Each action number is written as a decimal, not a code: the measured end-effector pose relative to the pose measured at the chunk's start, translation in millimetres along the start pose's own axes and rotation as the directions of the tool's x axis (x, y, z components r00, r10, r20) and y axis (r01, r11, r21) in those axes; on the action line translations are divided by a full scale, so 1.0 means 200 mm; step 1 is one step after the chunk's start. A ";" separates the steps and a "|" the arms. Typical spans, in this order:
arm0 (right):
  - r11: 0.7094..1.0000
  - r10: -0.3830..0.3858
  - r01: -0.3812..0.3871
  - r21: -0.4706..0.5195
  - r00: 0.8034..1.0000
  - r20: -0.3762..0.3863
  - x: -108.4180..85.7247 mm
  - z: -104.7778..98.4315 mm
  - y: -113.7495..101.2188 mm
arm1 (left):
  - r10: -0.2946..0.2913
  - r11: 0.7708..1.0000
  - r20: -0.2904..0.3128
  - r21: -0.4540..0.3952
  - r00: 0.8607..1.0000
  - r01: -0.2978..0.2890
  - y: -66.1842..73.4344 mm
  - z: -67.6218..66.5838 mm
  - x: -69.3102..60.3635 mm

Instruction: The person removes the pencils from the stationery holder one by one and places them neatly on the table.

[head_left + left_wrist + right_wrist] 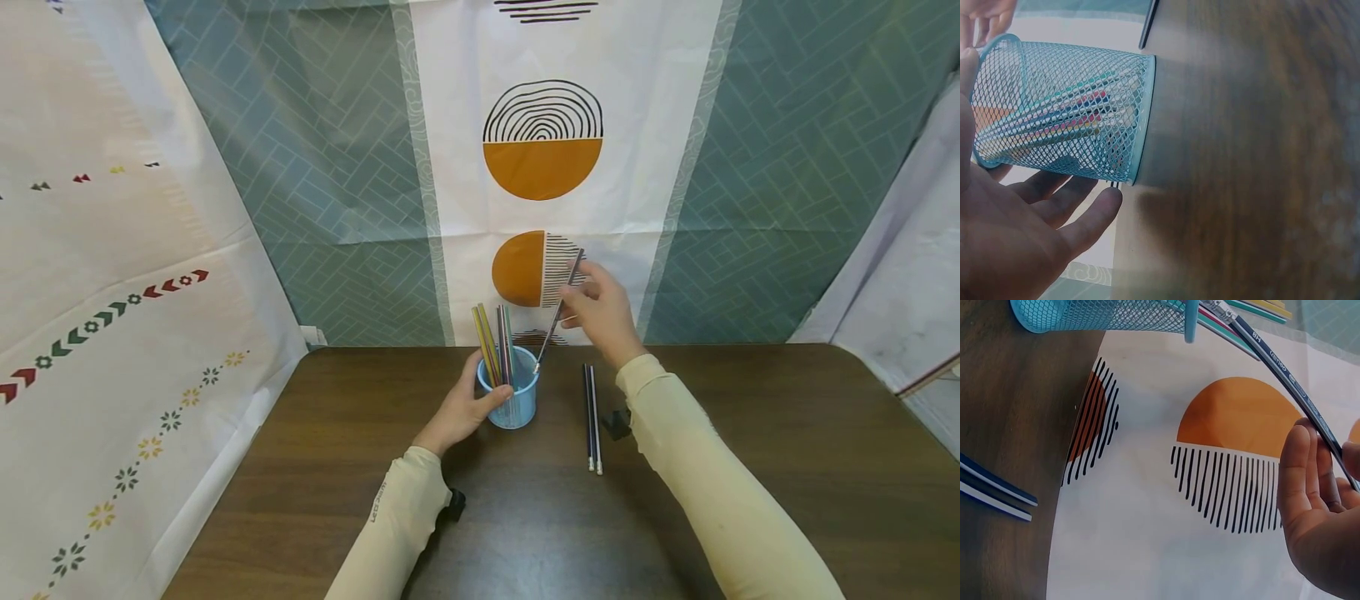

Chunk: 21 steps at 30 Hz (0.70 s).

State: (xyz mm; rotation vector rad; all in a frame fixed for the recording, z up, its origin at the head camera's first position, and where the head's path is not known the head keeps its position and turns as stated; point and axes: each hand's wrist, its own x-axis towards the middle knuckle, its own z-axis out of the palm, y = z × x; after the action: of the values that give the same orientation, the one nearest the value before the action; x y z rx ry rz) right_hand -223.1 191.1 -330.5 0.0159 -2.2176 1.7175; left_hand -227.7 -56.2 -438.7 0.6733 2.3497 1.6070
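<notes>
"Fingers of the left hand?"
"Curled round the cup."
"Right hand?"
"Pinching a pencil, eraser end at the cup's mouth (insertion step, I'd judge); next calls for lowering. Two pencils lie on the tabletop."

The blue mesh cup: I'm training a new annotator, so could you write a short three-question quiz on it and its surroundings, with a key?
1. True or false: neither hand touches the blue mesh cup.
2. The held pencil in the right hand is mainly: A) yellow; B) dark; C) green.
3. How many loose pencils lie on the table?

Key
1. False; the left hand grips it.
2. B
3. Two.
</notes>
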 end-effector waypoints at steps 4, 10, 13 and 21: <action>1.000 -0.002 0.002 0.000 1.000 -0.015 0.00 -0.01 0.00 | -0.002 1.000 0.000 -0.003 1.000 0.002 0.00 0.00 0.00; 1.000 -0.004 0.004 0.016 1.000 -0.019 0.01 -0.04 0.03 | -0.003 1.000 0.004 -0.010 1.000 0.003 0.00 0.00 0.00; 0.999 -0.003 0.004 0.033 1.000 -0.015 0.00 -0.06 0.05 | 0.001 1.000 0.009 -0.018 1.000 -0.001 0.00 0.00 0.00; 0.999 0.036 -0.036 0.028 0.999 -0.012 -0.02 -0.09 0.09 | 0.010 1.000 0.012 -0.026 1.000 -0.009 0.00 0.00 0.00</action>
State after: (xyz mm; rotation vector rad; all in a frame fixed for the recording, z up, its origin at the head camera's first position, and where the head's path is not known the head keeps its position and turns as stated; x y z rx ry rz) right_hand -218.0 212.7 -344.6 -0.0281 -2.1973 1.7625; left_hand -227.8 -56.4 -438.8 0.6877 2.3162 1.6305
